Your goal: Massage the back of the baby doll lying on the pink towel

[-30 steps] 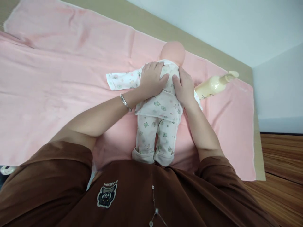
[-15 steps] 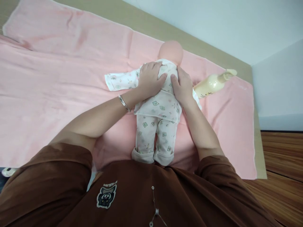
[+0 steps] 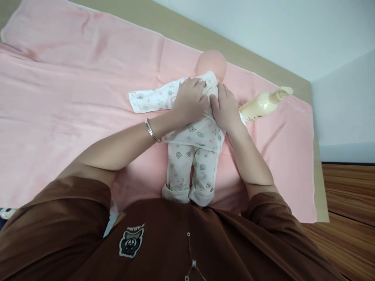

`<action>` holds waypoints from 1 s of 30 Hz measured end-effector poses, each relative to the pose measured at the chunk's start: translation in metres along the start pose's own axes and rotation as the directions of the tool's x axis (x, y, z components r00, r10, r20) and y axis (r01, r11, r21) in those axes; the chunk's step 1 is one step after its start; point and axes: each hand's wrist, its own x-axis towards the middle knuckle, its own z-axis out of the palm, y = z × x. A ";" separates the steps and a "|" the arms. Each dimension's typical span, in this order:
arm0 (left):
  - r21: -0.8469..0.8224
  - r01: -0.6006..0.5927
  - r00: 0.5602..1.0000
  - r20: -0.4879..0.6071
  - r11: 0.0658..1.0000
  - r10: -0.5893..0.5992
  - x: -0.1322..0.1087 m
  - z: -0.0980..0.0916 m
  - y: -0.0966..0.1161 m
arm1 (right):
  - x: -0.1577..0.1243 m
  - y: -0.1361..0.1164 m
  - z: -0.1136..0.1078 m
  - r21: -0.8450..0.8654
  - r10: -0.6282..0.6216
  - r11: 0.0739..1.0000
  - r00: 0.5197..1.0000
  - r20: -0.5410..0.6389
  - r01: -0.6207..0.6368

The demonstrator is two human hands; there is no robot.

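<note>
Pink cloth (image 3: 88, 93) spreads broadly left of the clothed doll (image 3: 195, 134), its head near the desk's (image 3: 187, 32) far edge, left hand (image 3: 189, 99) and right hand (image 3: 226, 109) slightly apart on its upper body, grip impossible to tell, a bottle (image 3: 261, 106) narrowing room rightward.

A head-worn camera looks forward and steeply down at the nearby doll (image 3: 195, 132), wearer's shirt (image 3: 170, 242) at six o'clock, wall (image 3: 307, 47) at two.

A polished silver bangle (image 3: 152, 130) sits just behind the left grip (image 3: 190, 100). Farther back are a brown short-sleeved top (image 3: 164, 234), its dark animal-face patch (image 3: 131, 242) and a thin silver chain (image 3: 193, 264).
</note>
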 end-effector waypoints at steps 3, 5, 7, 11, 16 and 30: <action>-0.001 0.077 0.996 0.046 0.997 -0.077 0.015 -0.002 -0.009 | -0.020 -0.025 0.000 -0.024 0.035 0.999 0.999 0.012 -0.035; 0.039 0.121 0.990 0.072 0.992 -0.124 0.017 -0.004 -0.008 | -0.028 -0.036 0.002 -0.002 -0.010 1.000 1.000 -0.028 0.010; 0.085 0.130 0.987 0.082 0.988 -0.137 0.014 -0.008 -0.001 | -0.024 -0.034 0.003 0.045 -0.032 0.998 0.999 -0.031 0.033; 0.114 0.090 0.985 0.137 0.989 -0.106 -0.004 -0.015 0.019 | 0.004 -0.003 0.000 0.123 0.096 0.987 0.994 0.059 -0.103; 0.042 -0.026 0.992 0.121 0.999 0.020 -0.017 -0.015 0.025 | 0.013 0.009 -0.003 0.122 0.199 0.971 0.978 0.059 -0.205; 0.125 0.085 0.993 0.076 0.989 -0.095 0.005 -0.005 -0.003 | -0.005 -0.024 -0.005 0.041 0.060 0.997 0.994 0.092 -0.064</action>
